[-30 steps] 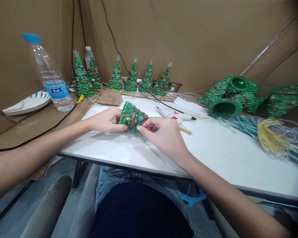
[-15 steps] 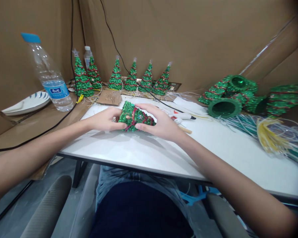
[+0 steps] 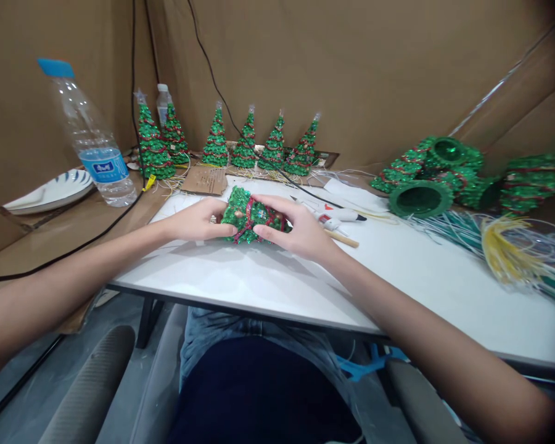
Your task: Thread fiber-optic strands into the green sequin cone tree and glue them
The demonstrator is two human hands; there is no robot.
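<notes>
finding: the small green glittery cone-shaped tree with red garland (image 3: pixel 243 216) lies on its side between the two hands, over the white flat tabletop (image 3: pixel 259 271). its wide end faces the left fingers and its narrow end runs into the right palm.

grip: the left hand (image 3: pixel 195 222) has its thumb closed on the near side of the wide end; its other fingertips are hidden, and whether they sit inside the base cannot be told. the right hand (image 3: pixel 303 229) is curved around the narrower part, thumb on the near face, fingers over the far side.

risk, as judged: uneven pressure from the two thumbs could roll the tree or pull the red trim loose. squeezing could dent the wide end if it is hollow. a backward swing of the right knuckles could knock the white plastic gun-shaped tool (image 3: pixel 340 214) or the thin tan stick (image 3: pixel 343 238) just beyond them; the tool, if hot, could burn.

change: one second ago the right thumb and fingertips were pinched at the tree's near edge; they now span its body. the left fingers hold the same place.
</notes>
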